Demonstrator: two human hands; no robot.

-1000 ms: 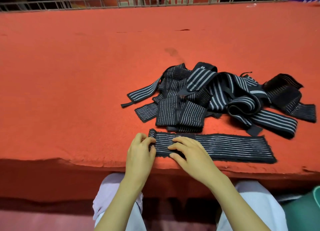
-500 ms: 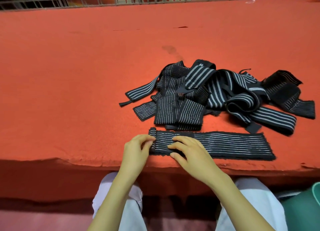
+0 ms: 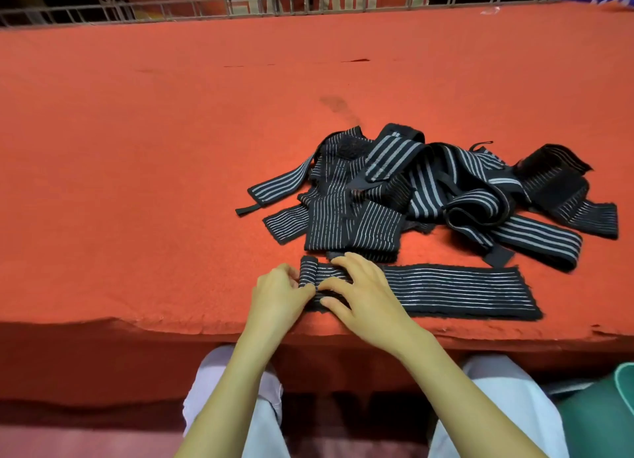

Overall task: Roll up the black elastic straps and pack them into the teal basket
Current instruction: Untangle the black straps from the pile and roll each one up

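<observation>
One black elastic strap (image 3: 456, 291) with thin white stripes lies flat along the near edge of the red-covered table (image 3: 154, 169). Its left end is turned into a small roll (image 3: 308, 269). My left hand (image 3: 276, 294) pinches that roll from the left. My right hand (image 3: 363, 293) rests on the strap just right of the roll, fingers curled over it. A pile of several more black striped straps (image 3: 429, 190) lies just behind. Only a corner of the teal basket (image 3: 614, 413) shows at the lower right, below the table edge.
The red felt surface stretches wide to the left and back, ending at a metal railing (image 3: 171, 8). My knees in pale trousers (image 3: 240, 406) sit under the table's front edge.
The strap's left end has been turned further over into a thicker roll. Both hands stayed at that end, and the roll has crept slightly to the right.
</observation>
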